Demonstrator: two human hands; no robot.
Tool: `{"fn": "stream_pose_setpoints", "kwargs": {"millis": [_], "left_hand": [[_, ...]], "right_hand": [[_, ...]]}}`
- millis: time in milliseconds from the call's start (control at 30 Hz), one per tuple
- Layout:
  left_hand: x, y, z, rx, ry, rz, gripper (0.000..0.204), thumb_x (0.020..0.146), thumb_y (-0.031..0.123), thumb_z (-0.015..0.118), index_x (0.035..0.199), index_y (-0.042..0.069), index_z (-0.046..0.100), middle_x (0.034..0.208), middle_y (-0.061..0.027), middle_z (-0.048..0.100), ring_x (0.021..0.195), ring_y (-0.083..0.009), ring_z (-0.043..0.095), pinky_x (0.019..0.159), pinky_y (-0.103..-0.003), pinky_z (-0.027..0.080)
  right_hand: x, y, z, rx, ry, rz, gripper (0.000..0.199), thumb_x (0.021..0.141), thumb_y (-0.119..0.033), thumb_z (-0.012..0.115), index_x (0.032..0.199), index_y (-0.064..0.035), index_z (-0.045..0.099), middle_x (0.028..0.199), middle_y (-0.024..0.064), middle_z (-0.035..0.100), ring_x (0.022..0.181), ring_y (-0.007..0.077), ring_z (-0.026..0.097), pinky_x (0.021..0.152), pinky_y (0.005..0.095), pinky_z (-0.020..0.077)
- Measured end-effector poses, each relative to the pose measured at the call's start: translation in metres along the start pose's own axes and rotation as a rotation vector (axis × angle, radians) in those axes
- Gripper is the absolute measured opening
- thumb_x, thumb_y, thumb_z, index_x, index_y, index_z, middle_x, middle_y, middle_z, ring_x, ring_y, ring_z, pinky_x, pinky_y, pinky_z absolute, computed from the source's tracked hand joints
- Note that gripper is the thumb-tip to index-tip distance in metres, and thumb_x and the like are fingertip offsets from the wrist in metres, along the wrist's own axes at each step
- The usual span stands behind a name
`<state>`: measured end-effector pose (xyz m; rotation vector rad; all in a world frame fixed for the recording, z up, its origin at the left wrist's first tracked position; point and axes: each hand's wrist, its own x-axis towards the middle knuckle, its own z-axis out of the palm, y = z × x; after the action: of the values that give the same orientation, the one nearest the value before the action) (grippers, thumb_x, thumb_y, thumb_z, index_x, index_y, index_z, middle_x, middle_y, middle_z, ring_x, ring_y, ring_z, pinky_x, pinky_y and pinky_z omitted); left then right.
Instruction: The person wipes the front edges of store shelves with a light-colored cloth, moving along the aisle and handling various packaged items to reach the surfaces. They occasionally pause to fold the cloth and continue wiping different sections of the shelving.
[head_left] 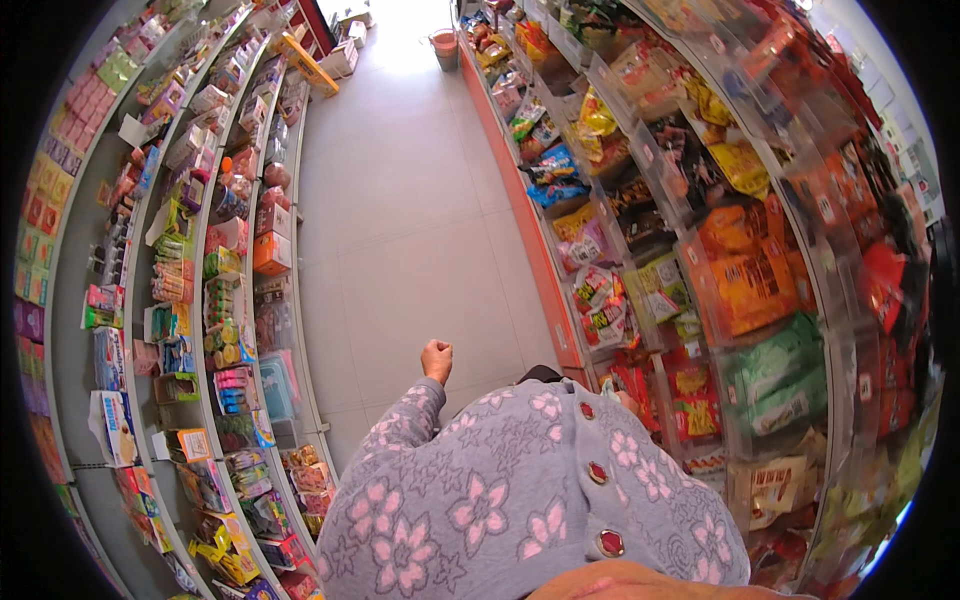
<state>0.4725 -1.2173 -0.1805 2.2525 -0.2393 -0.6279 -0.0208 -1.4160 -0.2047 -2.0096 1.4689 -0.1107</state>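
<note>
My left hand [437,361] is out in front of me over the aisle floor, curled into a fist with nothing showing in it. A grey sleeve with pink flowers covers that arm. Only a small part of my right hand [627,402] shows past my chest, close to the lower right shelves. Its fingers are mostly hidden. Something small and pale shows just beside it, too little of it to name. Nearby on that shelf lie red snack bags [632,385] and red and white packets [604,308].
Shelves of boxes and small packs [230,330] line the left side. On the right, tiered shelves with clear dividers hold orange bags [750,285] and a green bag [775,375]. A grey tiled floor [410,200] runs between them toward a bucket [444,48] near the bright far end.
</note>
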Motion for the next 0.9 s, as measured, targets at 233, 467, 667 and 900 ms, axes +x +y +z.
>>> {"fn": "stream_pose_setpoints", "kwargs": {"millis": [233, 467, 667, 900], "left_hand": [[0.116, 0.064, 0.019, -0.26, 0.007, -0.07, 0.009, 0.081, 0.013, 0.069, 0.082, 0.004, 0.069, 0.071, -0.0055, 0.07, 0.061, -0.0151, 0.066, 0.059, -0.032, 0.054], [0.246, 0.113, -0.021, -0.118, 0.107, -0.076, 0.009, 0.081, 0.013, 0.068, 0.08, 0.004, 0.069, 0.072, -0.0072, 0.071, 0.063, -0.0178, 0.067, 0.063, -0.034, 0.055], [0.306, 0.098, -0.052, -0.129, 0.217, -0.166, 0.012, 0.079, 0.017, 0.07, 0.078, 0.005, 0.07, 0.072, -0.0102, 0.072, 0.067, -0.0217, 0.07, 0.066, -0.036, 0.055], [0.314, 0.092, -0.082, 0.128, 0.34, -0.39, 0.012, 0.078, 0.018, 0.075, 0.081, 0.006, 0.073, 0.072, -0.0111, 0.072, 0.066, -0.0248, 0.07, 0.067, -0.038, 0.056]], "right_hand": [[0.123, 0.044, 0.061, -0.163, -0.279, 0.148, 0.046, 0.078, -0.05, 0.073, 0.102, -0.0105, 0.07, 0.096, 0.0214, 0.07, 0.094, 0.0427, 0.066, 0.08, 0.052, 0.0504], [0.261, -0.096, 0.05, 0.025, -0.224, 0.195, 0.033, 0.062, -0.028, 0.081, 0.087, -0.007, 0.073, 0.101, 0.0218, 0.071, 0.097, 0.043, 0.065, 0.082, 0.0494, 0.0521], [0.388, -0.291, -0.015, -0.147, -0.317, 0.164, 0.055, 0.056, -0.019, 0.084, 0.107, -0.0107, 0.069, 0.109, 0.0213, 0.07, 0.107, 0.043, 0.063, 0.088, 0.0495, 0.0523], [0.506, -0.427, -0.007, -0.174, -0.371, 0.069, 0.063, 0.054, -0.022, 0.087, 0.113, -0.0147, 0.068, 0.114, 0.0197, 0.069, 0.109, 0.0413, 0.063, 0.089, 0.0503, 0.0518]]}}
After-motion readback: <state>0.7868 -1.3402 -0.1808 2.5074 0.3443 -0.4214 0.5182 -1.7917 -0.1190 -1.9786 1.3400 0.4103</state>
